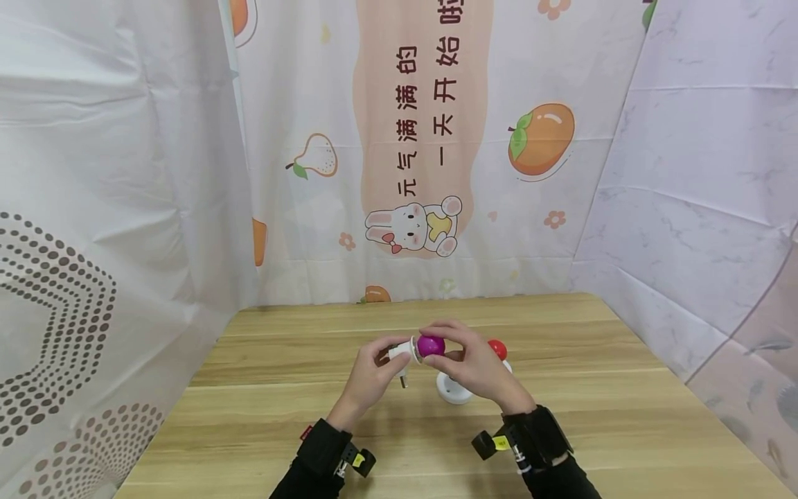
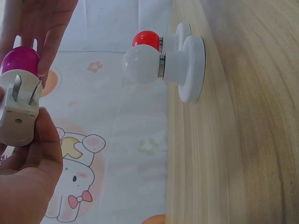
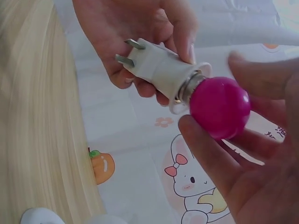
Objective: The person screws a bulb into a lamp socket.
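In the head view my left hand (image 1: 368, 378) grips a white plug-in lamp socket (image 1: 400, 349) by its body. Two flat metal prongs stick out of the socket's end, plain in the right wrist view. A purple light bulb (image 3: 219, 107) sits at the socket's mouth, and some of its metal screw base shows. My right hand (image 1: 476, 364) holds the bulb's round glass between thumb and fingers. One blurred digit stands a little off the glass in the right wrist view. Both hands are raised over the table.
Behind my right hand stand two round white lamp bases (image 2: 192, 70) on the wooden table (image 1: 280, 430). One carries a white bulb (image 2: 141, 64), the other a red bulb (image 2: 145, 39). A printed curtain (image 1: 530, 229) hangs at the table's far edge.
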`<action>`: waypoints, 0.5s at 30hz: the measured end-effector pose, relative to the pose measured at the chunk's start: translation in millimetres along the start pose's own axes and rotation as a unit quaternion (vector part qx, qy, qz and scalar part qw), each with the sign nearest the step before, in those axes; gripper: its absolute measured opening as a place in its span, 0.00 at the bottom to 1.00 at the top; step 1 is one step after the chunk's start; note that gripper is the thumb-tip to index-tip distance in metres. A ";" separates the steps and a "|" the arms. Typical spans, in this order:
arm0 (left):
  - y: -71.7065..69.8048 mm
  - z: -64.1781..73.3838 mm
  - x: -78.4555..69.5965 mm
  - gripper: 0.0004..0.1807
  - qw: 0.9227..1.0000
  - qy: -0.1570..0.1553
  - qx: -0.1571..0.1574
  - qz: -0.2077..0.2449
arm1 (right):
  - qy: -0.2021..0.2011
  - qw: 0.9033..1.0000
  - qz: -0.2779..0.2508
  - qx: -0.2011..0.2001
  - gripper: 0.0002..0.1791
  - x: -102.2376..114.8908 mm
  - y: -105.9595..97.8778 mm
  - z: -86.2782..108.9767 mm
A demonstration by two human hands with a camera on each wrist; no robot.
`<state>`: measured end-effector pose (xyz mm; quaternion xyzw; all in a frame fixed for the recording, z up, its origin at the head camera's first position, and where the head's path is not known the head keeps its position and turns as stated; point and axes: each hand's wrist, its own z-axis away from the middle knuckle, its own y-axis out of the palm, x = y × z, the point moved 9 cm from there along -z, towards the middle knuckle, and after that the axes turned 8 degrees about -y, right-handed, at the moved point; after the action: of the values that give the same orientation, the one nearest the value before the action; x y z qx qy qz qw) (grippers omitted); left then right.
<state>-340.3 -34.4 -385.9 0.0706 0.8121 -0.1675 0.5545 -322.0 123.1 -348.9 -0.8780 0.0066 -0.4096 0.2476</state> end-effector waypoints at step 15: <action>0.1 -0.3 0.5 0.17 1.000 0.001 -0.003 0.000 | 0.003 0.999 0.000 0.045 0.30 -0.7 1.7 1.8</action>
<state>-340.8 -34.2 -386.3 0.0691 0.8130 -0.1649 0.5541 -320.8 122.5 -351.1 -0.8648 -0.0112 -0.4118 0.2870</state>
